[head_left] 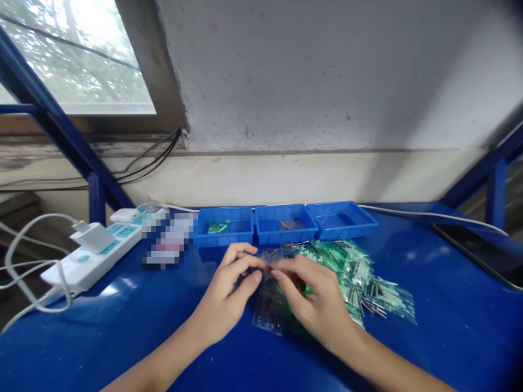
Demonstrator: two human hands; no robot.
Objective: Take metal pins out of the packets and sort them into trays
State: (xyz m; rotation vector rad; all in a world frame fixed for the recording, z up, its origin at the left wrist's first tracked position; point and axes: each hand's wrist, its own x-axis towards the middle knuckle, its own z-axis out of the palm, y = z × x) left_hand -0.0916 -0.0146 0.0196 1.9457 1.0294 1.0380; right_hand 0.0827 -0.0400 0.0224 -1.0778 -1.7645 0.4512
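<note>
My left hand [229, 291] and my right hand [316, 291] meet in front of the blue trays, with their fingertips almost touching. Both are closed in a pinch at the upper part of a small clear plastic bag [268, 314], which hangs down between them over the table. Its contents are too dark and blurred to make out. Beside and partly behind my right hand lies a pile of green-and-clear packets [343, 258]. Several thin metal pins [372, 307] stick out at the pile's lower right, near one flat green packet [394, 298].
Three blue trays stand along the back: the left tray [224, 240] holds a green packet, the middle tray [286, 236] a few brownish pieces, then the right tray [347, 232]. A white power strip [92, 261] with cables lies left; a black phone [482, 253] lies right.
</note>
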